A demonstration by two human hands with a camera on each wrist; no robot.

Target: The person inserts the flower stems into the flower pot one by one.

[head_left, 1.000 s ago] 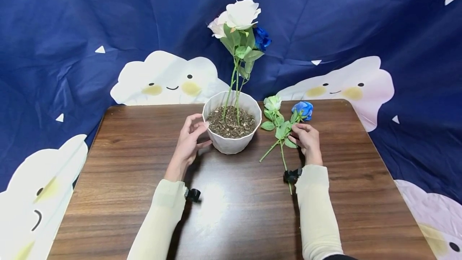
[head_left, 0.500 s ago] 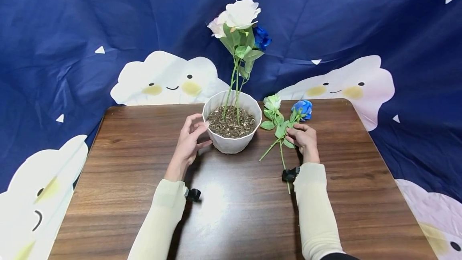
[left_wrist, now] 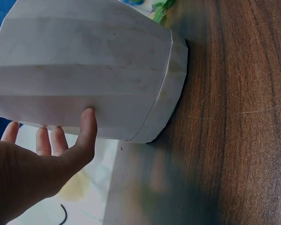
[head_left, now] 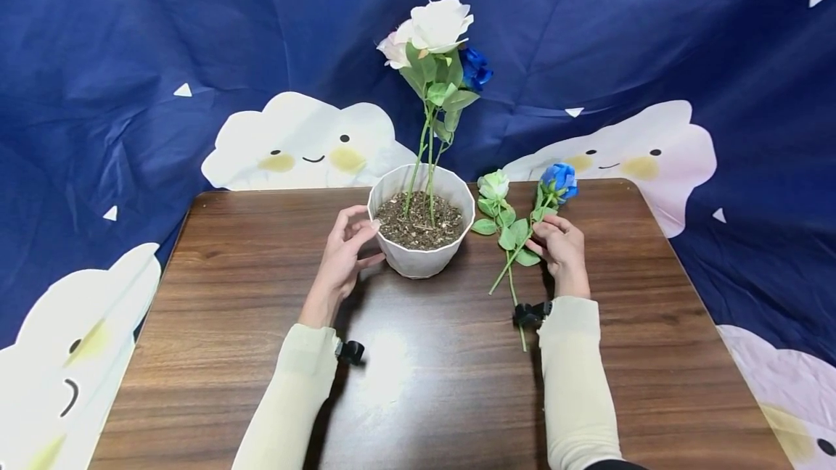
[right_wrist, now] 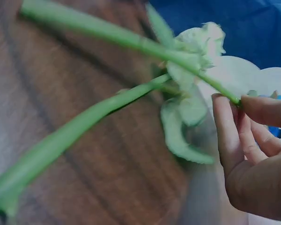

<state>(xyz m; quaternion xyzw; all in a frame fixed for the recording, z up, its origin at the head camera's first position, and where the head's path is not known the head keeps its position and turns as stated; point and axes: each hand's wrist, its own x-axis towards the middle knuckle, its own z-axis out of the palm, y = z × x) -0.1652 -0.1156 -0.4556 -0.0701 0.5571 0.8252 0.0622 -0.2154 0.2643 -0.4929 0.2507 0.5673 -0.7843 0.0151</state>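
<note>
A white faceted flower pot (head_left: 418,261) with soil (head_left: 418,223) stands on the table. Several tall roses rise from it: a white rose (head_left: 440,24), a pale pink rose (head_left: 395,46) and a dark blue rose (head_left: 475,69). My left hand (head_left: 339,252) holds the pot's left side, one fingertip at the rim and the others spread along the outer wall. To its right, my right hand (head_left: 558,244) pinches the stem of a light blue rose (head_left: 558,181) between thumb and fingers. A pale green-white rose (head_left: 493,185) lies under it; their stems cross.
The wooden table (head_left: 261,296) ends at a dark blue cloth backdrop (head_left: 588,35) printed with smiling clouds. The pale green rose's stem (head_left: 522,336) runs toward me, past my right wrist. A small black camera sits on each wrist.
My right hand has shifted slightly right, and the light blue rose has moved with it, its bloom up and right and its stem end rightward. The left hand and pot have stayed put.
</note>
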